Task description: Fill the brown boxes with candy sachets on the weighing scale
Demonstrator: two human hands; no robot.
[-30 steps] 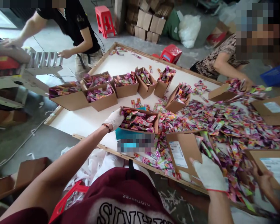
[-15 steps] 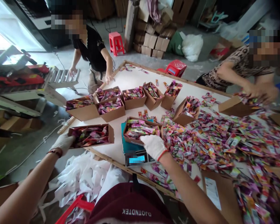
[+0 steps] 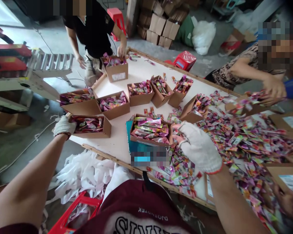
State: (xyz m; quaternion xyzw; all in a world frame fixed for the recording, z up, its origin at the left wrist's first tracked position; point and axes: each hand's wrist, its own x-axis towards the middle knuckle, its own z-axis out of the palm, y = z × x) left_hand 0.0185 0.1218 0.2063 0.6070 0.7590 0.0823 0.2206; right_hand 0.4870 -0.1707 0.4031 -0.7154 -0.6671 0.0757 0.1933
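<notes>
My left hand (image 3: 63, 126), in a white glove, grips the left end of a small cardboard box (image 3: 106, 128) filled with purple and red snack packets. In the middle, another filled box (image 3: 151, 140) rests on a teal-topped scale (image 3: 129, 136) whose blue display is blurred out. My right hand (image 3: 197, 146), gloved with the fingertips bare, is at the right end of that box, over loose packets. Its thumb and fingers are apart, and nothing shows held in them. Whether the fingertips touch the box is unclear.
Several filled boxes (image 3: 114, 112) stand in a row across the white table. Loose packets (image 3: 234, 136) heap over its right side. A person in black (image 3: 95, 29) handles a box (image 3: 117, 73) at the far corner; another person's hands (image 3: 274, 87) work over packets. A roller conveyor (image 3: 51, 63) stands left.
My right hand has moved from the front edge of the scale box to its right end. My left hand stays on its box. The person in black now has a hand on a box moved toward the far corner.
</notes>
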